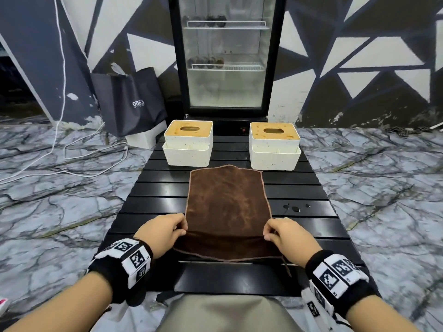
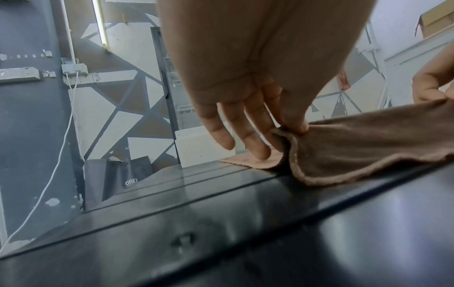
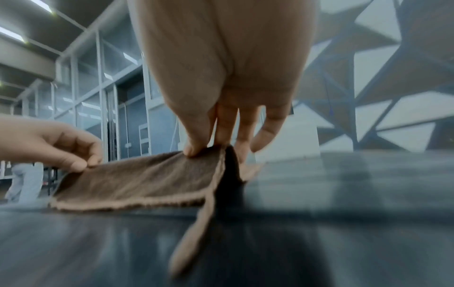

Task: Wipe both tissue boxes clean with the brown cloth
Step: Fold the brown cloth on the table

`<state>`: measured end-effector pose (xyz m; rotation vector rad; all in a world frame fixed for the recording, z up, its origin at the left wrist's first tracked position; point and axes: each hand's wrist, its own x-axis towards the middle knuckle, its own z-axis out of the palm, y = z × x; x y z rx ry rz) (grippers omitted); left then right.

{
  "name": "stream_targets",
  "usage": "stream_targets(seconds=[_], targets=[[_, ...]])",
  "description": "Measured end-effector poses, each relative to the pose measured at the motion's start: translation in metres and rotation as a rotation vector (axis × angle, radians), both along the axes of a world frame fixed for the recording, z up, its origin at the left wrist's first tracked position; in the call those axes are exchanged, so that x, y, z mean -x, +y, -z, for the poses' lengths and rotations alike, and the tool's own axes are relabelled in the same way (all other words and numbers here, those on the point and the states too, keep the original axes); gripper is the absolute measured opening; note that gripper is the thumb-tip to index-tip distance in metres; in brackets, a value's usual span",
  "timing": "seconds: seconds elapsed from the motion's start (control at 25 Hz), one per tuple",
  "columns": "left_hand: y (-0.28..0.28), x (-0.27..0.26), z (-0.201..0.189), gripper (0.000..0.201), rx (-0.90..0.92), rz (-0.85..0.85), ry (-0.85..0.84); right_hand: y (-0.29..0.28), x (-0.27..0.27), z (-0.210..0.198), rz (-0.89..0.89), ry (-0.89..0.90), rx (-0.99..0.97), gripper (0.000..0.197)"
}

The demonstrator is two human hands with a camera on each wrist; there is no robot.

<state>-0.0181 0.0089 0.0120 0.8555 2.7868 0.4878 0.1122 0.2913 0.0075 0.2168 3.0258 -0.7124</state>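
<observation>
Left to right we list: our left hand [image 1: 160,232] pinching the brown cloth's [image 1: 227,207] left edge, thumb over fingers; our right hand [image 1: 288,236] pinching its right edge. The cloth lies mid-tabletop [image 1: 155,192], a fold raised between the 2 grips. Only the head view shows the 2 tissue boxes, left [image 1: 188,142] and right [image 1: 274,146], beyond the cloth, apart from it. The right wrist view alone shows a dangling cloth tag [image 3: 194,229]. Also: black bag [image 1: 130,99], glass-door fridge [image 1: 227,53], water drops [image 1: 293,207].
</observation>
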Motion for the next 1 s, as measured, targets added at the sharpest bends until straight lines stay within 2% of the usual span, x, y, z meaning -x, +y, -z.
stream_targets(seconds=[0.16,0.32,0.52,0.64,0.76,0.88,1.0], targets=[[0.012,0.034,-0.018,0.023,-0.087,0.0,0.011,0.016,0.029,-0.023,0.028,0.023,-0.004,0.012],[0.038,0.075,-0.026,0.009,-0.043,0.015,0.07,0.037,0.074,-0.035,-0.021,0.046,-0.051,0.032],[0.062,0.122,-0.015,0.008,-0.007,-0.068,0.02,0.058,0.141,-0.025,-0.028,-0.015,-0.133,0.029],[0.068,0.148,-0.007,0.009,0.015,-0.099,-0.013,0.066,0.169,-0.018,-0.02,-0.123,-0.153,0.035],[0.073,0.17,0.0,0.014,0.029,-0.119,-0.022,0.069,0.188,-0.017,0.002,-0.211,-0.185,0.04],[0.081,0.185,0.009,0.008,0.056,-0.13,-0.004,0.07,0.198,-0.013,0.048,-0.223,-0.191,0.04],[0.088,0.194,0.015,0.01,0.084,-0.135,-0.001,0.071,0.2,-0.007,0.071,-0.202,-0.201,0.038]])
